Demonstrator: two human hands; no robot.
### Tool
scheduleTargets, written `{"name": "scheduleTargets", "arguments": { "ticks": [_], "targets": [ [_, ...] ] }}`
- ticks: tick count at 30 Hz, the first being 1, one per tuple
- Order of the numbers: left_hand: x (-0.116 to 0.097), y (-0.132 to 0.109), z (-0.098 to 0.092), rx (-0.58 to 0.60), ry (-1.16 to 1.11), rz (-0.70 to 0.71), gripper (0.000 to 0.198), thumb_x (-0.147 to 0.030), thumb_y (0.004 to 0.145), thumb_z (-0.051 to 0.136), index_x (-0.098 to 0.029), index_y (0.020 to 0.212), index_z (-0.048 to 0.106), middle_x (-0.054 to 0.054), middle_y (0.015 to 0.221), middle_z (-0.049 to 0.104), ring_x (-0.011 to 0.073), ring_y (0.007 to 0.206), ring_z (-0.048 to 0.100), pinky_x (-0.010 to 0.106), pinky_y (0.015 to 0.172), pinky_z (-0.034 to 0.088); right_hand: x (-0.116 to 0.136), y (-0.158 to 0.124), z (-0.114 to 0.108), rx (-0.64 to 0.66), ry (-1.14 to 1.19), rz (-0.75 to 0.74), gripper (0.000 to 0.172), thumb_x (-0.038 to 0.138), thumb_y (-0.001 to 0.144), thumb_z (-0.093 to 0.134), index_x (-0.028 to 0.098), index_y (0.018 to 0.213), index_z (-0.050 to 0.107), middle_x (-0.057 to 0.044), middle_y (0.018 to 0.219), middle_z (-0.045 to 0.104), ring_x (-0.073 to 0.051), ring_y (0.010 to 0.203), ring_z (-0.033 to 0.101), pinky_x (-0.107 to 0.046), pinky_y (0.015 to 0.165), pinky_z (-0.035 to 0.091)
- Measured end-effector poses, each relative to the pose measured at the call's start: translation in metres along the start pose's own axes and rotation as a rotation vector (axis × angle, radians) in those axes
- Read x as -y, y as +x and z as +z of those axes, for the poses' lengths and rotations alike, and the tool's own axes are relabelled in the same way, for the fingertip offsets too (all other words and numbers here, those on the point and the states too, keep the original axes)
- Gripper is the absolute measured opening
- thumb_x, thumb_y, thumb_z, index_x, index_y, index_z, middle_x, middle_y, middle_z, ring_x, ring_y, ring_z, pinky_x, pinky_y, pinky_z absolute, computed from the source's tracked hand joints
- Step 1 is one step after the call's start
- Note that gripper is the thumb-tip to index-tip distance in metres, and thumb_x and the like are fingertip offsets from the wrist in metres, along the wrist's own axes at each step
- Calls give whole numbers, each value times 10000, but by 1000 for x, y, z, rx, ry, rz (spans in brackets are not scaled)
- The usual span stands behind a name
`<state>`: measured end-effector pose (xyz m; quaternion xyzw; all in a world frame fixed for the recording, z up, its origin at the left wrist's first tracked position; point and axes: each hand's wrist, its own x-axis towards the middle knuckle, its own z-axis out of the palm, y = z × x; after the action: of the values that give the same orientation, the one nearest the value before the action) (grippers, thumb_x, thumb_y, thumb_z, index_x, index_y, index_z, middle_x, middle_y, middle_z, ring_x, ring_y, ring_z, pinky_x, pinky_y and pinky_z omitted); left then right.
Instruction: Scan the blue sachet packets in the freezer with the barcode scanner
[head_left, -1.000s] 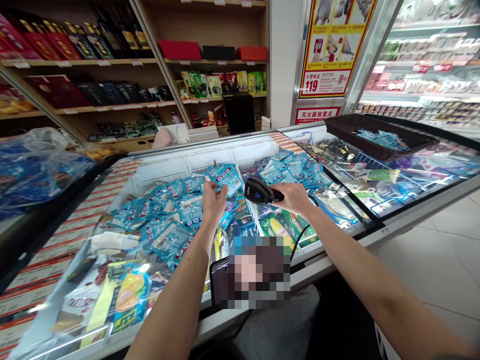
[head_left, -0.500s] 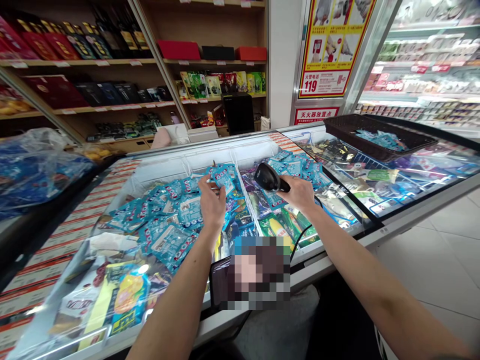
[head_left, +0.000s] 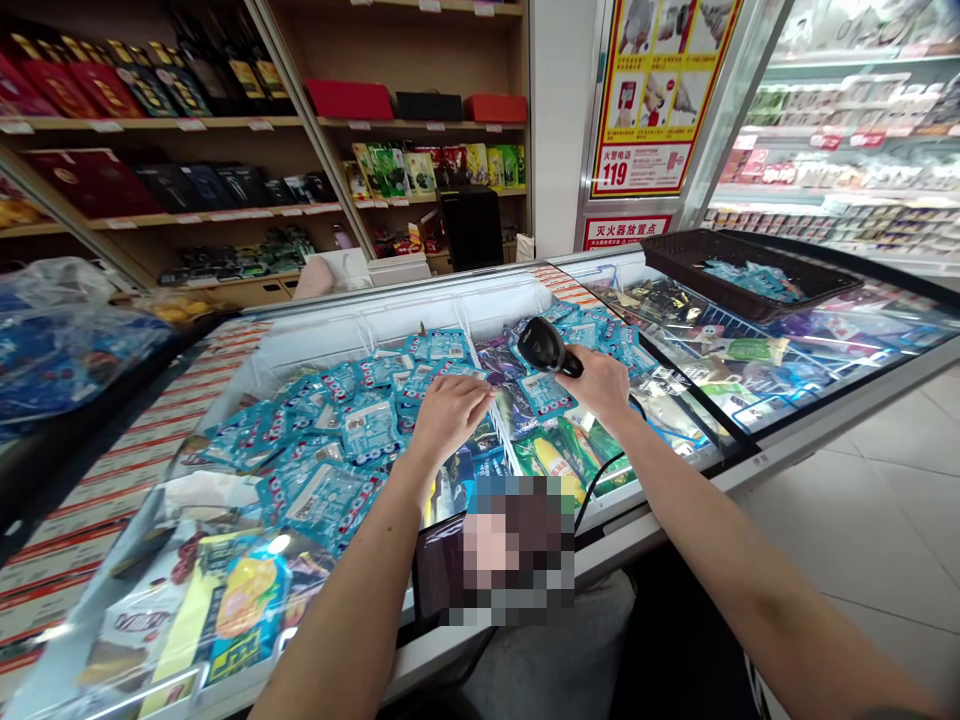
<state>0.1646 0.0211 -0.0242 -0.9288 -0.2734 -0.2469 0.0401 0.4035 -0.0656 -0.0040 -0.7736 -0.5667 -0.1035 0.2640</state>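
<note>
My right hand point(head_left: 604, 386) is wrapped round the handle of a black barcode scanner point(head_left: 541, 345), whose head points left above the freezer. A cable hangs from it. My left hand point(head_left: 451, 418) is over the left compartment, close to the white wire divider point(head_left: 498, 420). Its fingers stretch to the right, with no packet visible in them. Beneath and left of it lie many blue packets point(head_left: 373, 425), some with white labels up. Past the divider, a blue packet point(head_left: 546, 394) lies under the scanner, with more blue packets point(head_left: 600, 325) behind.
A phone or tablet point(head_left: 439, 570), partly blurred out, leans at the freezer's front edge point(head_left: 675, 505). Green corn packs point(head_left: 551, 452) lie nearby. At the right, a dark tray point(head_left: 697, 275) holds blue packets. Shelves point(head_left: 420, 122) stand behind, and a plastic-wrapped blue bundle point(head_left: 67, 340) is at left.
My left hand has moved right and slightly down toward the divider, away from the blue packet it was touching. The scanner in my right hand has shifted slightly right.
</note>
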Motion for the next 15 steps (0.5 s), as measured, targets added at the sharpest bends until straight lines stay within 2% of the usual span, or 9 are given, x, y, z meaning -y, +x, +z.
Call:
{"name": "scheduleTargets", "arguments": {
  "ticks": [4, 7, 9, 11, 13, 15],
  "targets": [
    [0, -2, 2, -74, 74, -152, 346, -368, 920, 342, -233, 1021, 644, 65, 1091, 665, 229, 1135, 535, 507, 1086, 196, 0, 0, 0, 8, -11, 15, 379, 432, 796, 562, 298, 1148, 602, -30, 978, 696, -226, 884, 634, -294, 714, 450],
    [-1, -2, 1, -94, 90, -183, 377, -383, 918, 347, -220, 1144, 601, 82, 1177, 631, 241, 1231, 470, 527, 1113, 131, -1, 1, 1, 9, -24, 38, 375, 444, 801, 556, 291, 1139, 608, -38, 961, 698, -226, 876, 635, -294, 712, 451],
    [-3, 0, -1, -49, 67, -109, 422, -393, 921, 341, -219, 1262, 519, 78, 1300, 551, 230, 1299, 398, 504, 1123, 146, -1, 1, 1, 8, -30, 51, 372, 457, 806, 547, 293, 1133, 610, -40, 944, 698, -228, 868, 637, -298, 708, 452],
    [-7, 2, -4, 42, 27, 25, 460, -396, 929, 324, -234, 1348, 424, 49, 1403, 449, 205, 1357, 309, 458, 1127, 186, -2, 1, 1, 0, -30, 52, 361, 469, 809, 539, 308, 1125, 610, -32, 938, 698, -230, 855, 639, -303, 699, 453],
    [-12, 4, -7, 133, -12, 138, 480, -391, 939, 298, -251, 1396, 347, 18, 1446, 388, 179, 1386, 241, 415, 1124, 217, -1, 2, 2, -7, -27, 48, 353, 471, 807, 540, 319, 1117, 610, -23, 940, 698, -232, 850, 641, -306, 694, 455],
    [-17, 5, -9, 192, -42, 183, 486, -384, 947, 270, -269, 1419, 297, 0, 1456, 369, 165, 1396, 212, 394, 1120, 236, 0, 2, 2, -5, -26, 46, 354, 463, 802, 548, 312, 1116, 612, -24, 938, 697, -233, 856, 641, -304, 699, 457]
  ]
}}
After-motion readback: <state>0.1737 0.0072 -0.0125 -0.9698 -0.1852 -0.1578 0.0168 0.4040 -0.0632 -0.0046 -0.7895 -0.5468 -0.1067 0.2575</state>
